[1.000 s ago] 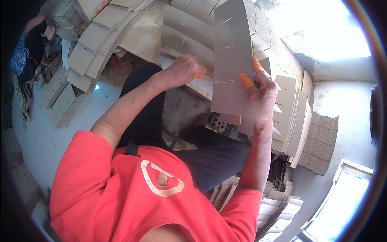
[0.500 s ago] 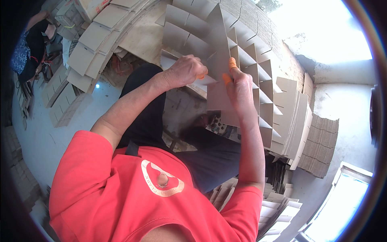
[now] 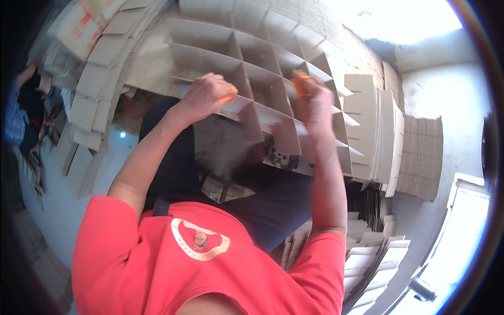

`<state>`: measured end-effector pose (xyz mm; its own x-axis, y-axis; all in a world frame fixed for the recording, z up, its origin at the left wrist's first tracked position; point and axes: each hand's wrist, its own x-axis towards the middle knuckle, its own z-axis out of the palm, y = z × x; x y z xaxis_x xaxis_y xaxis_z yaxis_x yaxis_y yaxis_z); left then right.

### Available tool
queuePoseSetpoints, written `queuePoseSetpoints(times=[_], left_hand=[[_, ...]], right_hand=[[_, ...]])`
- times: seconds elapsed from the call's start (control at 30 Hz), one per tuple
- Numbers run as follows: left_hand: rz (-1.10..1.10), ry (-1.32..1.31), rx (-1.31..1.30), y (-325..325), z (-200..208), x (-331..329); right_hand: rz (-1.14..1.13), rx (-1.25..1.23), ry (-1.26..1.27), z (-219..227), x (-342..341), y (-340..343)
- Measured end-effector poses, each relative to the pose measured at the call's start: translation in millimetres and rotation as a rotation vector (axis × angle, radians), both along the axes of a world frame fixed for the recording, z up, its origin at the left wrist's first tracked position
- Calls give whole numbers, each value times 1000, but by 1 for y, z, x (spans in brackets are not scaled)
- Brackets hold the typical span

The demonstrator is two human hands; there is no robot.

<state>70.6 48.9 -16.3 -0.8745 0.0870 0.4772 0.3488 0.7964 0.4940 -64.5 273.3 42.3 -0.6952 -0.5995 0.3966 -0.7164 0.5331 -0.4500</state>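
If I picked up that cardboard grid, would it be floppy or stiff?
The cardboard grid is probably light: its panels look thin. It may stand stiff, since they cross, yet could skew sideways, as they seem just slotted together.

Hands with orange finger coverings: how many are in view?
2: left hand at the near left of the cardboard grid; right hand, blurred, at its right side. Others may be hidden.

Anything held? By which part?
Left hand appears to pinch the cardboard grid by its near edge. Right hand is blurred; hold can't be told.
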Motion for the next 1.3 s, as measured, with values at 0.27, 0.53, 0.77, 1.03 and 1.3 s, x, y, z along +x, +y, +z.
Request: queuePoseSetpoints(times=[0.27,0.53,0.77,1.03,1.3], left_hand=[[32,-11,-30,3,7,3],[32,-66,-55,4,11,1],[147,6,-78,-18,20,20],[327,3,-152,-53,13,47],[322,-22,-44,-54,-4,47]], right_hand=[[-988,714,213,-28,-71,227],[-870,467,185,-66,-101,318],[-898,-82,391,25,-64,228],[6,-496,-323,86,38,36],[79,-145,-307,74,88,-56]])
